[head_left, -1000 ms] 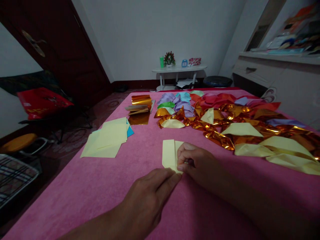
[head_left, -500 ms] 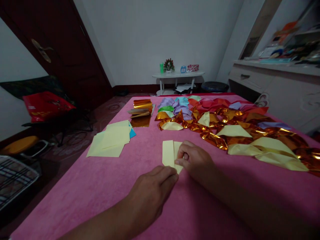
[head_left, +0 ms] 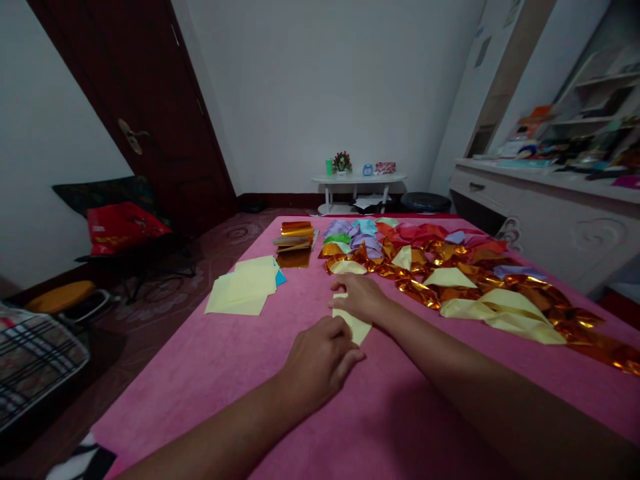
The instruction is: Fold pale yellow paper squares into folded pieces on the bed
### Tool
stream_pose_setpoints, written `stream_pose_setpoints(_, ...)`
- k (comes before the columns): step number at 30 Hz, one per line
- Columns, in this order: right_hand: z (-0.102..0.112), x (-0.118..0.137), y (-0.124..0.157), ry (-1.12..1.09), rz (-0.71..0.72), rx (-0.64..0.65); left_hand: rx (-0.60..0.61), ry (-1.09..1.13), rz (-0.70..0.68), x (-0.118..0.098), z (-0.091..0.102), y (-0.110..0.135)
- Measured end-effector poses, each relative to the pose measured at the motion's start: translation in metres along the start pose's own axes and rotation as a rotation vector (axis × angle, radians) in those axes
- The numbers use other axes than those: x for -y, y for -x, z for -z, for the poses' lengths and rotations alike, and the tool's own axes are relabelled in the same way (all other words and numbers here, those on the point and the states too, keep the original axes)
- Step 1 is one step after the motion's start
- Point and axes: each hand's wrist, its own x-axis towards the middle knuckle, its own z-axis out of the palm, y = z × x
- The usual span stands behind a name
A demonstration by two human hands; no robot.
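A folded pale yellow paper point(head_left: 356, 324) lies on the pink cloth point(head_left: 210, 373) in front of me. My right hand point(head_left: 361, 298) lies over its far end, fingers curled and pressing down on it. My left hand point(head_left: 317, 360) rests on the cloth at the paper's near end, fingers bent and touching its edge. Most of the paper is hidden under the two hands.
A stack of yellow sheets point(head_left: 243, 291) with a blue one beneath lies to the left. Gold foil sheets point(head_left: 296, 238) sit behind it. A spread of folded gold, yellow, purple and red pieces point(head_left: 465, 277) covers the right side. A white side table point(head_left: 357, 180) stands by the far wall.
My right hand has slid along the paper to its far end and now covers it. The view has lifted and pulled back, so hands and paper look smaller.
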Motion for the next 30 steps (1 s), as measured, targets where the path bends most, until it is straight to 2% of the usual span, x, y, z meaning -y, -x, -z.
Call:
stream_pose_setpoints(4,0.007,-0.006,-0.014,-0.025,-0.073,0.103,-0.083,0.064,0.158,0.001,-0.008,-0.009)
stream_pose_setpoints(9,0.018,-0.024,-0.003,-0.122,-0.118,0.114,-0.117,0.132,0.379,0.001,-0.012,-0.015)
stream_pose_setpoints(12,0.029,-0.035,0.014,-0.232,-0.142,0.056,-0.185,0.111,0.402,0.002,-0.012,-0.016)
stream_pose_setpoints(16,0.042,-0.039,0.043,-0.421,-0.163,-0.055,-0.128,0.161,0.353,0.007,-0.016,-0.019)
stream_pose_setpoints(19,0.047,-0.036,0.064,-0.529,-0.181,-0.115,-0.124,0.357,0.364,0.011,-0.02,-0.022)
stream_pose_setpoints(22,0.05,-0.034,0.084,-0.689,-0.212,-0.165,-0.177,0.759,0.431,0.011,-0.019,-0.024)
stream_pose_setpoints(25,0.059,-0.029,0.097,-0.805,-0.262,-0.099,-0.229,1.052,0.489,0.008,-0.011,-0.024)
stream_pose_setpoints(27,0.068,-0.02,0.102,-0.759,-0.227,-0.035,-0.236,1.099,0.513,0.004,-0.005,-0.024)
stream_pose_setpoints(30,0.08,0.001,0.104,-0.619,-0.11,-0.09,-0.199,1.04,0.515,-0.008,0.007,-0.024)
